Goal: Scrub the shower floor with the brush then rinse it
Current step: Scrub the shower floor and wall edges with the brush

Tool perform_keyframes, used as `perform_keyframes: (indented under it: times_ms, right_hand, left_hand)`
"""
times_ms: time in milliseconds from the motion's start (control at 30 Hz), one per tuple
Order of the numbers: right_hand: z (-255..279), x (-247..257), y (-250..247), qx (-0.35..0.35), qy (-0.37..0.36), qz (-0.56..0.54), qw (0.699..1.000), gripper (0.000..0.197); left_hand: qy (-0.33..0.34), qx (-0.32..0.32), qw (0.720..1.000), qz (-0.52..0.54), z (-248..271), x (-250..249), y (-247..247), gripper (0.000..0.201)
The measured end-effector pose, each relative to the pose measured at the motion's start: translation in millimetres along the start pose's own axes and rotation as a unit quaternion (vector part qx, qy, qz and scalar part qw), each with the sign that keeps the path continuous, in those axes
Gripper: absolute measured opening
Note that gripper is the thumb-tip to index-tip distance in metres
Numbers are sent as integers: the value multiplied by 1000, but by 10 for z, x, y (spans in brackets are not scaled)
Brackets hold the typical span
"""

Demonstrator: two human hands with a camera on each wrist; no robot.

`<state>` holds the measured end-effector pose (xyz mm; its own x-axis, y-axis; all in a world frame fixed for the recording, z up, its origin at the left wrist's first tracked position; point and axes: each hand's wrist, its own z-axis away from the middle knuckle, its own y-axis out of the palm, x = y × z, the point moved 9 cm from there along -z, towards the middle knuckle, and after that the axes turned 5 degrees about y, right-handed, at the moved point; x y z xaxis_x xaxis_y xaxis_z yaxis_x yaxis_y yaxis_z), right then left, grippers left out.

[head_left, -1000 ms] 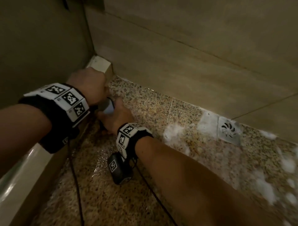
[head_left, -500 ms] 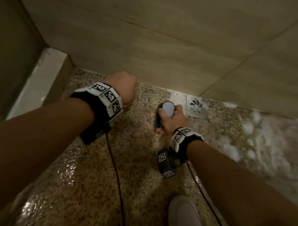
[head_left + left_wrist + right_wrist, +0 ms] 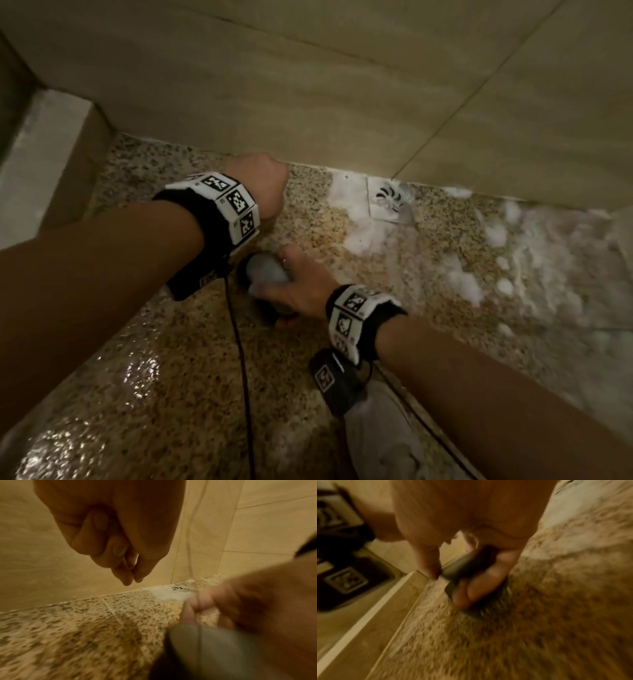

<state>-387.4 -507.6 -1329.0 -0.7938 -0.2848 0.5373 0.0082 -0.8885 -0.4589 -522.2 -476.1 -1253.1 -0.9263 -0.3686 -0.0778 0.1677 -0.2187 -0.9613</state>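
Right hand (image 3: 296,291) grips brush (image 3: 265,274) on wet floor (image 3: 171,394).

Both arms are bare, with no sleeves. The left hand (image 3: 262,185) has a wide black band (image 3: 202,219) around its wrist. White square blocks (image 3: 227,205) sit on top of the band, and each one has a black-and-white checker pattern. A small black box (image 3: 197,281) hangs under that wrist, and a thin black cable (image 3: 241,370) runs down from it. The right hand (image 3: 296,291) has the same kind of black band with white pattern blocks (image 3: 356,315). A black box (image 3: 337,380) with a white pattern tag hangs under it too, with its own thin black cable (image 3: 428,431). A ring (image 3: 284,262) sits on one right finger. A light-coloured shoe (image 3: 380,442) shows at the bottom.
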Motion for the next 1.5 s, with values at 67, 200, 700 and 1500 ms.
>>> perform_keyframes:
  times_ms: [67, 200, 700, 1500]
  right_hand:
    - [10, -59, 68, 19, -20, 65, 998, 73]
    - [8, -417, -571, -110, 27, -16, 993, 55]
    - [307, -630, -478, -29, -92, 243, 965, 67]
    - [14, -670, -1186, -129, -16, 317, 939, 80]
  left_hand:
    - [18, 2, 1000, 3, -55, -143, -6, 25]
    - [58, -8, 998, 17, -134, -488, -90, 21]
    - [267, 261, 928, 2, 287, -1253, 669, 50]
    - [209, 132, 969, 17, -211, -1446, 468, 62]
